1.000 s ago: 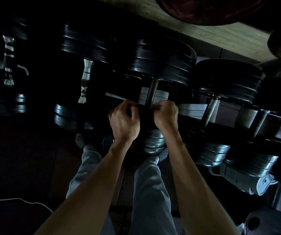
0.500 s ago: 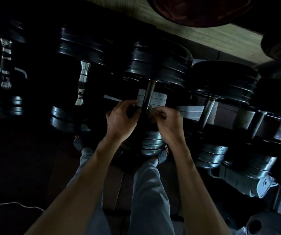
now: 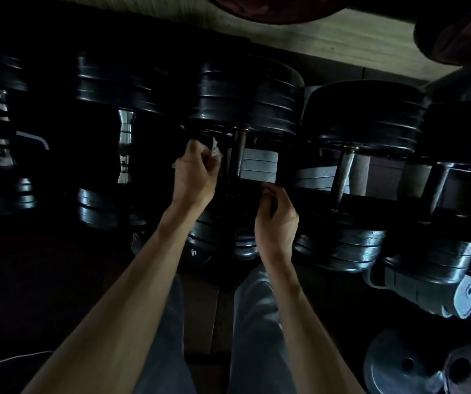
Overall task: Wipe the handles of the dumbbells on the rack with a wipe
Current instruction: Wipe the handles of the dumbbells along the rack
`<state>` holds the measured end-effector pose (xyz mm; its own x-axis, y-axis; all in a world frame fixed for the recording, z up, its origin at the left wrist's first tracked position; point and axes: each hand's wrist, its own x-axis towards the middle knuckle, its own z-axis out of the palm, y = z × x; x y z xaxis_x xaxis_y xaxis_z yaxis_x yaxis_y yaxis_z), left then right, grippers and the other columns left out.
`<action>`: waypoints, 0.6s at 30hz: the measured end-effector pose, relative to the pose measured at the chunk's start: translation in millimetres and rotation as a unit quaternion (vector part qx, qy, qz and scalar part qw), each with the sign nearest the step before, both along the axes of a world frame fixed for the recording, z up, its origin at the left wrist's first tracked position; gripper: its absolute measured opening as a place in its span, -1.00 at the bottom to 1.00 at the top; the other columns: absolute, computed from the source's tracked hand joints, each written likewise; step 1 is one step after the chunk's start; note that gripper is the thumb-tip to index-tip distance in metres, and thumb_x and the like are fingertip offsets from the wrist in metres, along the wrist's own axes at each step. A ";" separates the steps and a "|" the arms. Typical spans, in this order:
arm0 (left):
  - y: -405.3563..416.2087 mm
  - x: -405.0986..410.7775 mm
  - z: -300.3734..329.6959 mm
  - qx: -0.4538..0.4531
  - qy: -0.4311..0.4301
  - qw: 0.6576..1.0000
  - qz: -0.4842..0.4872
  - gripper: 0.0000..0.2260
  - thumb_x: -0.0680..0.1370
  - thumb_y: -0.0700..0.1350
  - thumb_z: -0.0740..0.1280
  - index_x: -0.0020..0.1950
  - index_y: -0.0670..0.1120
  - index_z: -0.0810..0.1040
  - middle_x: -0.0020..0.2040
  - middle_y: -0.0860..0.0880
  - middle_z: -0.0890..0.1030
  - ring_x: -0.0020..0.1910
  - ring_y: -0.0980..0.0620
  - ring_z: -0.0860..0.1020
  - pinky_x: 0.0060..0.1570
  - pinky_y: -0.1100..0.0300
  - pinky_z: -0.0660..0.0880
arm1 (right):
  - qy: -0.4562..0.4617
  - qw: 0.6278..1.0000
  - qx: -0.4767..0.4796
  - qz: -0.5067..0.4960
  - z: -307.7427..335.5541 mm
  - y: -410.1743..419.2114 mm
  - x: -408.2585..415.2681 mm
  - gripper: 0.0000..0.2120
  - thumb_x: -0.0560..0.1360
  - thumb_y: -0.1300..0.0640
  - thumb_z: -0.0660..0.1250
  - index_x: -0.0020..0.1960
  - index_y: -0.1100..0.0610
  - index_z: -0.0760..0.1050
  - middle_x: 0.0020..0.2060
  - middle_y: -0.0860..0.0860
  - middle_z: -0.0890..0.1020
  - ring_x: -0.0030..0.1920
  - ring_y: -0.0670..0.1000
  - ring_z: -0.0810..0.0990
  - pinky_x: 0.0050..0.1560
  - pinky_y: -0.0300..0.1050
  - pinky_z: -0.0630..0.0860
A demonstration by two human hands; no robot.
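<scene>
Wipe (image 3: 215, 150): a small pale scrap, pinched in curled fingers of left hand (image 3: 195, 173), held just left of the middle handle (image 3: 239, 155) and apparently off it. Handle: a dull bar running between dark plates, dumbbell lying on the rack (image 3: 260, 163) among its neighbours. Right hand (image 3: 277, 216) lower, near the handle's near end, fingers curled; too dark to tell whether anything is held or touched. Further handles waiting: a shiny one (image 3: 125, 146) to the left, another (image 3: 0, 129) at far left, a worn one (image 3: 343, 173) to the right. Risks, as a guess: scrap so small it could slip from the pinch and drop between plates into the gloom; poor light likely to leave patches unwiped, especially the underside; knuckles liable to catch between handle and plates; easy to lose track of which handles remain.
</scene>
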<state>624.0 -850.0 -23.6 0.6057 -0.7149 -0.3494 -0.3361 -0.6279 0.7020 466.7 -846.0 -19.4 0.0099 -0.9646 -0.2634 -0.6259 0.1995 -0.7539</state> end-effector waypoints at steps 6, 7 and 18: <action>-30.4 -19.9 -6.9 0.037 0.020 0.999 0.012 -0.83 0.62 -0.18 0.31 0.14 -0.21 0.61 0.01 -0.05 0.66 -0.14 0.18 0.52 -0.35 0.65 0.32 | -0.025 0.999 -0.006 -0.027 -9.5 6.5 6.8 -0.61 0.57 0.02 0.04 0.10 0.07 0.62 -0.05 -0.09 0.68 -0.03 -0.01 0.65 0.00 0.09 0.61; -28.9 -22.8 -8.0 0.042 0.018 0.999 0.006 -0.85 0.62 -0.20 0.30 0.11 -0.20 0.62 -0.03 -0.01 0.64 -0.13 0.19 0.52 -0.35 0.66 0.32 | -0.028 0.999 -0.015 -0.034 -11.6 8.0 7.1 -0.61 0.56 0.03 0.03 0.08 0.08 0.62 -0.06 -0.12 0.67 -0.02 -0.02 0.65 0.02 0.08 0.61; -45.4 -21.3 -1.7 0.017 -0.001 1.000 0.025 -0.79 0.64 -0.21 0.24 0.09 -0.29 0.63 0.06 -0.22 0.67 0.09 -0.11 0.63 0.07 0.30 0.50 | -0.056 0.993 -0.069 -0.072 -19.0 12.1 6.7 -0.71 0.52 0.13 0.11 -0.09 0.13 0.62 -0.23 -0.26 0.53 -0.14 -0.10 0.58 -0.07 -0.21 0.50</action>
<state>602.7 -895.3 -25.3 0.6412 -0.6715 -0.3715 -0.3046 -0.6670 0.6799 473.4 -833.9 -38.4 -0.1096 -0.9848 -0.1345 -0.5080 0.1718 -0.8440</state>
